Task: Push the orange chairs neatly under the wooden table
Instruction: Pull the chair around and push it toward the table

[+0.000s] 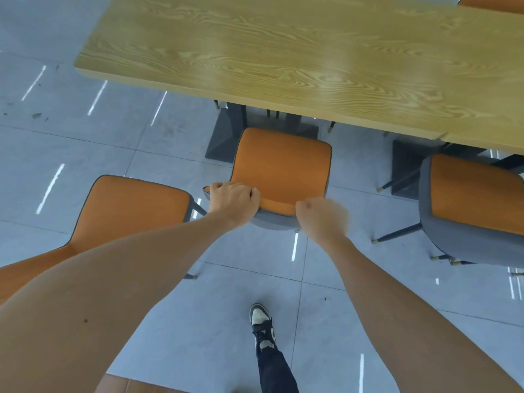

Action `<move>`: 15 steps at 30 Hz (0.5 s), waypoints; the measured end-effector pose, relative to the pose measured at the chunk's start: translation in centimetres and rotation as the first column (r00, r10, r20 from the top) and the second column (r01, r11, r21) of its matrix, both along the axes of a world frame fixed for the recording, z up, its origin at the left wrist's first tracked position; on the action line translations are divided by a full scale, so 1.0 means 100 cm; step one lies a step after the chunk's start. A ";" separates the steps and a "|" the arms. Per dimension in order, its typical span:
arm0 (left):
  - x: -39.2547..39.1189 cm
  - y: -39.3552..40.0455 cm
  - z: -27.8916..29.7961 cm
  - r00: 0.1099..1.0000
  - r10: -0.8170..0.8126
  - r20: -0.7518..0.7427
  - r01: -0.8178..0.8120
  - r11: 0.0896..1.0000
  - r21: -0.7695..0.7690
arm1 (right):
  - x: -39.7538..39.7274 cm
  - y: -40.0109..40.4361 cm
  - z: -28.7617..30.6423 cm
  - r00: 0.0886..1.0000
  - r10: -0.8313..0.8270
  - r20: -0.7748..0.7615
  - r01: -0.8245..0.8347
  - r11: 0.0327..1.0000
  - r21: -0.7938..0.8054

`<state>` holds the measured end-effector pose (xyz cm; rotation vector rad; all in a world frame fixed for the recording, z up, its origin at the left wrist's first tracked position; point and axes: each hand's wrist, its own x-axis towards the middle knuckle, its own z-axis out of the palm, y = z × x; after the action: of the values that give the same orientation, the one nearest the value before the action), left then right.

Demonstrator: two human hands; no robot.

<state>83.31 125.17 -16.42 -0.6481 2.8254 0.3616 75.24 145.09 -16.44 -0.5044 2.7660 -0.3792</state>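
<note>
A long wooden table (283, 52) fills the upper part of the view. The middle orange chair (280, 168) stands in front of its near edge, seat just short of the tabletop. My left hand (232, 201) grips the left end of its backrest top. My right hand (321, 219), blurred, is closed over the right end of the same backrest. A second orange chair (130, 205) stands to the left, farther from the table. A third orange chair (476, 202) with a grey shell stands at the right, close to the table edge.
Grey tiled floor (85, 143) lies all around. Dark table bases (226, 131) stand under the tabletop behind the middle chair. My shoe (262, 324) is on the floor behind the chair. Another orange chair back (493, 2) shows beyond the table's far side.
</note>
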 end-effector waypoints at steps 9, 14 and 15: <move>0.057 -0.029 0.028 0.992 -0.094 0.085 0.079 0.983 0.164 | 0.043 0.006 0.011 0.991 0.008 0.134 -0.013 0.999 0.031; 0.097 -0.069 0.046 0.991 -0.114 0.066 0.101 0.980 0.174 | 0.074 -0.018 0.029 0.997 0.059 -0.044 -0.057 0.998 0.037; 0.104 -0.078 0.051 0.991 -0.125 0.048 0.114 0.975 0.189 | 0.081 -0.026 0.033 0.996 0.065 -0.063 -0.060 0.995 0.075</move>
<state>93.75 117.32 -11.32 -0.4404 2.7151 0.5652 83.34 142.50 -13.10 -0.5942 2.8069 -0.2504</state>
